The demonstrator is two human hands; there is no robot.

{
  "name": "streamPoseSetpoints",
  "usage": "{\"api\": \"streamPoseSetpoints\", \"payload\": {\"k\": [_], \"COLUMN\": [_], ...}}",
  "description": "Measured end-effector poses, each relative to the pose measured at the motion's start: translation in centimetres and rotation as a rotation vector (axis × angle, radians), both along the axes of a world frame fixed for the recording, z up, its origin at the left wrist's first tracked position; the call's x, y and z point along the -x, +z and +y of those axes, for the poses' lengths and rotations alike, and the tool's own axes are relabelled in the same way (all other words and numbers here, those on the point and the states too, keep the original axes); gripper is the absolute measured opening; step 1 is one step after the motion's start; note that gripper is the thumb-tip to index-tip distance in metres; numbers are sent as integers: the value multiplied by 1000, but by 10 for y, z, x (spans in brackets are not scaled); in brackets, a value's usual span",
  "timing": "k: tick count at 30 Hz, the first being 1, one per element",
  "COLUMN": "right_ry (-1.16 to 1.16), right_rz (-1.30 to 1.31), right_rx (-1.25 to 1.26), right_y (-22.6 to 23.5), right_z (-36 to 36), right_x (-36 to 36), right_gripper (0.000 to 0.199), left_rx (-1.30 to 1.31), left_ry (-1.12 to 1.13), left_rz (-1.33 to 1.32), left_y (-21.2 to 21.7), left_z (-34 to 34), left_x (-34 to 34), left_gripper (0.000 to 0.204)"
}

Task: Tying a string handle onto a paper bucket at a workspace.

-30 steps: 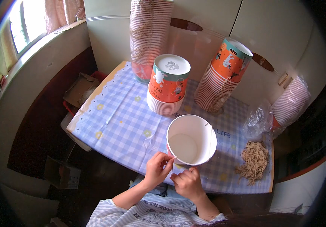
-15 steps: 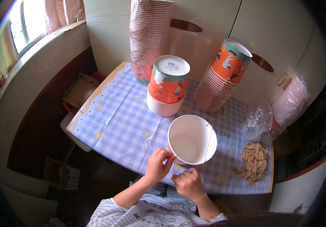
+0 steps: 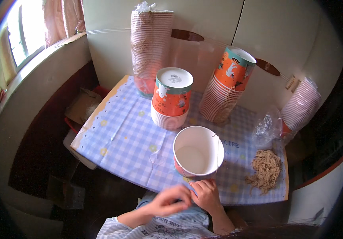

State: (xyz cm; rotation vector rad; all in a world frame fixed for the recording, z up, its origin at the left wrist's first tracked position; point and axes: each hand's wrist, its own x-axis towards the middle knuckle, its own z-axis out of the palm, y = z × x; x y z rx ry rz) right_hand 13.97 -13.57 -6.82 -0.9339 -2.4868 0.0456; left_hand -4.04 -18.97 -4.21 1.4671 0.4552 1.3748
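Note:
A white-lined paper bucket [image 3: 204, 144] stands upright on the table near me, its open mouth facing up. A thin beige string [image 3: 185, 174] is attached at two opposite sides of its rim and runs toward me. My right hand [image 3: 206, 194] is closed on the string just in front of the bucket, its fingers curled together. Beside it on the left, my left hand [image 3: 170, 201] is smeared by motion, apart from the bucket. Its fingers look partly bent, but whether they hold anything does not show.
Upside-down buckets stand in a short stack [image 3: 171, 99], a taller stack [image 3: 223, 89] and a tall wrapped stack [image 3: 151, 47] behind. At right lie a heap of strings [image 3: 265, 169], a clear plastic bag [image 3: 268, 129] and another wrapped stack [image 3: 302, 103]. A checkered cloth [image 3: 127, 145] covers the table.
My left hand has come off the string at the bucket's left side and moved down toward me. My right hand stays on the string. The whole view has shifted slightly.

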Motion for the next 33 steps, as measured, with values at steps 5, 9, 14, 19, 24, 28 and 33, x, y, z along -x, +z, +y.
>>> {"api": "streamPoseSetpoints", "payload": {"k": [5, 9, 14, 19, 24, 28, 33], "right_ry": [7, -11, -19, -69, -162, -220, -250], "right_rz": [35, 44, 106, 172, 130, 133, 206], "right_rx": [36, 68, 11, -85, -92, -54, -9], "right_y": [2, 3, 4, 12, 17, 1, 0], "right_z": [0, 0, 4, 16, 31, 39, 35], "right_x": [3, 6, 1, -11, -31, -50, -47], "right_gripper": [20, 19, 17, 17, 28, 31, 36], "left_rx": [42, 12, -22, -57, -101, -136, -187], "left_ry": [-627, -625, -663, -705, -741, -783, -807], "left_rz": [-426, -446, -483, -518, -554, -578, -613], "left_y": [31, 19, 13, 7, 2, 8, -3], "left_z": [-30, -26, -21, -20, -14, -12, -20], "left_x": [-26, -53, -63, -67, -76, -28, -8], "left_gripper": [11, 13, 17, 22, 26, 30, 35]}}
